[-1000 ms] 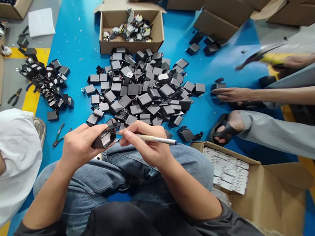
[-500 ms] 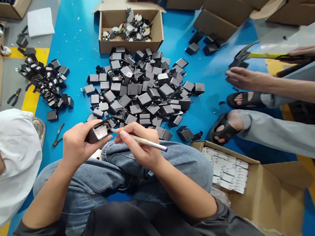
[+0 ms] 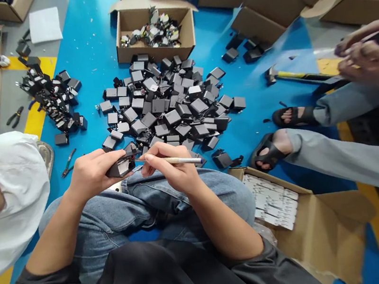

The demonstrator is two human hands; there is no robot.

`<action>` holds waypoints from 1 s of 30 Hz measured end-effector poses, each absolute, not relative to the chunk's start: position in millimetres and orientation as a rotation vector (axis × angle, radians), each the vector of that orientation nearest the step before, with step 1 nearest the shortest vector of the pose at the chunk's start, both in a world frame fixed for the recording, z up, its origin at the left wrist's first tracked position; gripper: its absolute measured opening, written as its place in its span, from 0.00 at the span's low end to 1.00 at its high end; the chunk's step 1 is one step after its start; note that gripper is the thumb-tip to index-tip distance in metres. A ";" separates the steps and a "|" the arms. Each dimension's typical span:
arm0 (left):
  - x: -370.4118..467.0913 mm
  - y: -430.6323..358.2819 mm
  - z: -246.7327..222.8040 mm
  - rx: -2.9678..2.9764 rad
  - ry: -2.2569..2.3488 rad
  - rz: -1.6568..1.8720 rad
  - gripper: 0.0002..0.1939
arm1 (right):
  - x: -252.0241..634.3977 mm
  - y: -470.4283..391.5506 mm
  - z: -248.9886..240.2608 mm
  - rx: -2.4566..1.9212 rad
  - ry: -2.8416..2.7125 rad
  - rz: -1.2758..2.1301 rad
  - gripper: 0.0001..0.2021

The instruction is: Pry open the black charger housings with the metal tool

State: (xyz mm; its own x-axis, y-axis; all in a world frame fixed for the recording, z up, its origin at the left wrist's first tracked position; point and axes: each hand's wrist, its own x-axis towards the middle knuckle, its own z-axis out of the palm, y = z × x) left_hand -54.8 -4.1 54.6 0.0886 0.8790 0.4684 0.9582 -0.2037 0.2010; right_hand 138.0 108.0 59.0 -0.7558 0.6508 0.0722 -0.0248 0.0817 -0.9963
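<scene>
My left hand (image 3: 90, 174) is closed round a black power adapter (image 3: 121, 168) with an open side, where a pale inside shows. In my right hand (image 3: 172, 166) is a white pen (image 3: 184, 160) with a blue end, pinched between thumb and fingers. Its other end points left at the adapter's open edge; whether it touches cannot be made out. Just beyond both hands lies a wide heap of black adapters (image 3: 158, 106) on the blue floor.
A cardboard box (image 3: 157, 55) of loose parts stands behind the heap. Pliers (image 3: 68, 163) lie left. A hammer (image 3: 294, 76) rests by a co-worker's foot on the right. An open box holds white pieces (image 3: 272, 201). Another person sits at left.
The pen has swung flatter in my right hand, and the adapter has tilted slightly in my left. At right, the co-worker's hammer now lies on the floor and their hands have drawn back.
</scene>
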 end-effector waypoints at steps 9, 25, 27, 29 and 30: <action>-54.9 -3.3 48.5 -2.059 -2.033 -0.959 0.20 | 136.0 90.6 55.7 -0.585 -2.129 1.210 0.09; -41.7 -1.1 48.8 -1.977 -2.038 -0.995 0.22 | 142.3 99.6 65.4 -0.589 -2.101 1.244 0.10; -42.8 -0.9 51.4 -2.053 -2.027 -1.012 0.22 | 145.0 101.3 69.2 -0.607 -2.062 1.292 0.11; -43.9 -1.1 52.7 -2.124 -2.011 -0.974 0.22 | 147.7 101.9 72.8 -0.634 -2.067 1.294 0.12; -44.4 -1.3 52.7 -2.142 -2.015 -0.945 0.23 | 149.0 101.8 74.7 -0.651 -2.091 1.269 0.12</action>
State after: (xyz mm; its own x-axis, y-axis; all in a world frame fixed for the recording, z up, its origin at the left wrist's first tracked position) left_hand -44.4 -1.3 52.7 -0.0378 0.8878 0.4586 0.9202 -0.1480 0.3625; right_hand 149.0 101.8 74.7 -0.6991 0.6740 0.2387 0.0992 0.4221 -0.9011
